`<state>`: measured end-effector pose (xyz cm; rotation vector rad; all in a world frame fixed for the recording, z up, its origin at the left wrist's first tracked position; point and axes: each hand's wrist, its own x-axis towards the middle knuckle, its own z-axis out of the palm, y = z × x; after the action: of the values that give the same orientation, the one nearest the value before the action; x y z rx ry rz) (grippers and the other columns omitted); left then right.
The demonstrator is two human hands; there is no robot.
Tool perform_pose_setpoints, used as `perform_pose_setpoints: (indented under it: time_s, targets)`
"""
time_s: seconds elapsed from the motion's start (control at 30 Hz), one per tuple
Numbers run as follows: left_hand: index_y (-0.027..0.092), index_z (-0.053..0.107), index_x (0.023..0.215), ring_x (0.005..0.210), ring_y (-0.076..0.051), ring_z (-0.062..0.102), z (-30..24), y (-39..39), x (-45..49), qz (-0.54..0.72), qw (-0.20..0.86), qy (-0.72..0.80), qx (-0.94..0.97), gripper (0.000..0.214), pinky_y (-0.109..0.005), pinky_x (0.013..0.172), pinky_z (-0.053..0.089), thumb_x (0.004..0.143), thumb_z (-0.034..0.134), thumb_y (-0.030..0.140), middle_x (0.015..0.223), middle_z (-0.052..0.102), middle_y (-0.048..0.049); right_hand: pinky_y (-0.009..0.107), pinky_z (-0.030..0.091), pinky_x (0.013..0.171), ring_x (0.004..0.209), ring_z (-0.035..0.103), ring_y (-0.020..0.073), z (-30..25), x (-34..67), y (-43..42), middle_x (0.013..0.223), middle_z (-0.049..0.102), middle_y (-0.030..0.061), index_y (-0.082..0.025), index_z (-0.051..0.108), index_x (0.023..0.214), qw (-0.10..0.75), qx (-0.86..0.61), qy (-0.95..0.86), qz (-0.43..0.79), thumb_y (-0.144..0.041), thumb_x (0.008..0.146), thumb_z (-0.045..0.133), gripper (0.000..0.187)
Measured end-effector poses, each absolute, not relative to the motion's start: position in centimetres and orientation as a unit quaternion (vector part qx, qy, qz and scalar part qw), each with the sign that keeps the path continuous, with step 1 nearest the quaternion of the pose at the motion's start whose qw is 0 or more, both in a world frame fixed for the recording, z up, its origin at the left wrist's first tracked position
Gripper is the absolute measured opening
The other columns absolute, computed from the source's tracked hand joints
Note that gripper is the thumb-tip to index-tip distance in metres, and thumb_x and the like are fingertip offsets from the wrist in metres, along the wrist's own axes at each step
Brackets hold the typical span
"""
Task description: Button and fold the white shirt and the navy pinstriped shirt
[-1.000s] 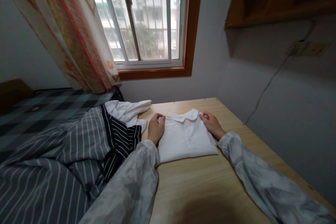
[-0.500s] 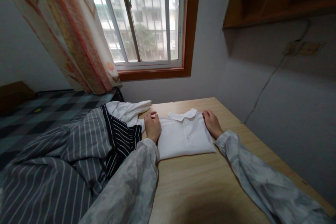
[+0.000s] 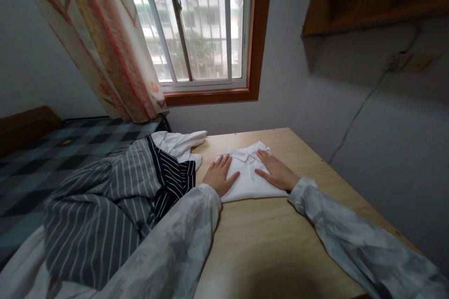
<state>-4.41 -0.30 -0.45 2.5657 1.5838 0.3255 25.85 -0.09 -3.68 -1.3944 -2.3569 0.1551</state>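
A folded white collared shirt (image 3: 247, 180) lies flat on the light wooden table (image 3: 245, 243), its collar toward the window. My left hand (image 3: 220, 175) rests on the shirt's left side, fingers spread and palm down. On the right side, my right hand (image 3: 277, 171) lies flat too, its fingers reaching toward the collar. Neither hand grips the cloth. Parts of both shirt edges are hidden beneath my hands.
Left of the shirt, a heap of grey striped clothing (image 3: 98, 215) and a white garment (image 3: 178, 142) lies bunched up. Beyond it is a checked bed (image 3: 21, 168). A wooden shelf (image 3: 372, 18) hangs on the right wall, with a cable (image 3: 358, 112) below.
Both hands have moved inward from the shirt's side edges onto its top, and their fingers have spread flat. The view has shifted slightly.
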Motion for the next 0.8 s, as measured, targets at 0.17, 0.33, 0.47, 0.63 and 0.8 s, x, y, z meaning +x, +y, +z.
perform_pose_setpoints:
  time_s: [0.17, 0.33, 0.47, 0.63, 0.8]
  targets:
    - [0.012, 0.034, 0.171, 0.167, -0.032, 0.028, -1.0, 0.0, -6.9, 0.089, 0.027, 0.582, 0.808, 0.079, -0.052, 0.136, 0.021, 0.11, 0.035, 0.062, 0.179, 0.029, -0.0161, 0.055, 0.025, 0.136, 0.168, 0.023, 0.0322, -4.1, 28.7, 0.5, 0.181, 0.023, 0.0139, -0.016, 0.02, 0.177, 0.154, -0.545, -0.822, 0.061, -0.075, 0.108, 0.026, 0.09]
    - [0.002, 0.041, 0.165, 0.164, -0.036, 0.034, -0.3, -1.0, -7.8, 0.077, 0.028, 0.6, 0.796, 0.078, -0.051, 0.133, 0.028, 0.109, 0.034, 0.057, 0.174, 0.037, -0.0248, 0.055, 0.025, 0.136, 0.165, 0.031, 0.0339, -4.7, 30.0, 0.9, 0.178, 0.032, 0.0155, -0.014, 0.026, 0.175, 0.165, -0.58, -0.794, 0.082, -0.076, 0.107, 0.023, 0.092]
    - [0.003, 0.039, 0.166, 0.165, -0.037, 0.03, 0.7, -3.5, -7.3, 0.094, 0.006, 0.541, 0.835, 0.08, -0.054, 0.135, 0.025, 0.108, 0.038, 0.058, 0.176, 0.031, -0.0252, 0.057, 0.027, 0.135, 0.164, 0.033, 0.0367, -4.1, 29.5, 0.5, 0.175, 0.036, 0.0203, -0.01, 0.03, 0.173, 0.206, -0.603, -0.766, 0.084, -0.076, 0.107, 0.021, 0.095]
    - [0.014, 0.033, 0.172, 0.167, -0.033, 0.025, 0.6, -5.8, -6.8, 0.094, 0.049, 0.453, 0.885, 0.088, -0.055, 0.136, 0.023, 0.106, 0.037, 0.073, 0.18, 0.027, -0.0166, 0.057, 0.021, 0.137, 0.167, 0.024, 0.0338, -2.6, 27.2, -3.6, 0.18, 0.027, 0.0146, -0.018, 0.028, 0.175, 0.23, -0.498, -0.836, 0.015, -0.074, 0.107, 0.038, 0.089]
    - [0.015, 0.027, 0.174, 0.169, -0.034, 0.02, 0.1, -6.1, -6.9, 0.087, 0.07, 0.461, 0.88, 0.096, -0.055, 0.136, 0.021, 0.103, 0.038, 0.079, 0.181, 0.02, -0.0164, 0.059, 0.025, 0.135, 0.167, 0.026, 0.0353, -3.2, 26.3, -6.9, 0.181, 0.026, 0.0126, -0.024, 0.025, 0.176, 0.177, -0.446, -0.876, 0.047, -0.077, 0.101, 0.053, 0.095]
